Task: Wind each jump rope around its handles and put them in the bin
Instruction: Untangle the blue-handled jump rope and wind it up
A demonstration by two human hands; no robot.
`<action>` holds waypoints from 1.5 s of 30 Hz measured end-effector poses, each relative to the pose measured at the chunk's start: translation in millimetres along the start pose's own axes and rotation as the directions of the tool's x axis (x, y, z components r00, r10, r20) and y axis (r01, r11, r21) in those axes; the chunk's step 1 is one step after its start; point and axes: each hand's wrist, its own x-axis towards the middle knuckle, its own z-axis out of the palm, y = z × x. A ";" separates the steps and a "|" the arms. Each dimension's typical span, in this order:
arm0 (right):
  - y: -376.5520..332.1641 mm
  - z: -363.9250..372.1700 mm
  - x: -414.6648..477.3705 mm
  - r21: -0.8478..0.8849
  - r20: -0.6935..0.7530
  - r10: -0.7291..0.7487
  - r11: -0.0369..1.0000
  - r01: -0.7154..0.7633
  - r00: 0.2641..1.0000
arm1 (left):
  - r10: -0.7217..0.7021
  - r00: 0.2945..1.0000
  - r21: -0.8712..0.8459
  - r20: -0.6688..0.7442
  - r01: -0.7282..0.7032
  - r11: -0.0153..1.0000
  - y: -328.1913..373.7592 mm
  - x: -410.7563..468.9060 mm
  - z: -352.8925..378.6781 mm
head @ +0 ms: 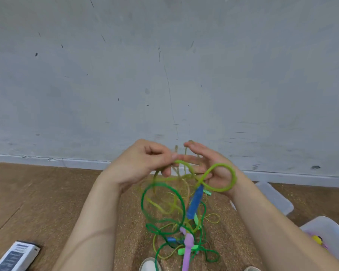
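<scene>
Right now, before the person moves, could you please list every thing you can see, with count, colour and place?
yellow-green rope: one, yellow-green, looped round the right hand, hanging down
dark green rope: one, dark green, tangled below the hands
blue handles: two, blue, one hanging, one low in the tangle
light green handles: at least two, light green, in the tangle
purple handle: one, lilac, low centre
bin: one, clear, floor at right
lid: one, clear, beyond the bin
box: one, white, dark print, bottom left
shoes: two, pale, bottom edge
left hand: grip pinches the yellow-green rope
right hand: fingers straight
</scene>
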 end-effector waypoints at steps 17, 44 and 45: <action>22.5 39.0 -1.9 -0.828 0.006 -0.220 0.546 0.128 0.975 | 0.323 0.875 -0.518 -0.360 -0.476 0.711 44.2 -0.6 10.8; -50.3 49.6 -53.2 -0.059 -0.068 -0.221 0.974 0.217 0.973 | -0.238 0.962 0.469 0.130 0.152 0.870 -35.8 24.3 60.9; -51.2 49.5 -54.4 -0.045 -0.046 -0.217 0.976 0.215 0.975 | -0.204 0.968 0.441 0.144 0.122 0.889 -36.8 27.1 63.8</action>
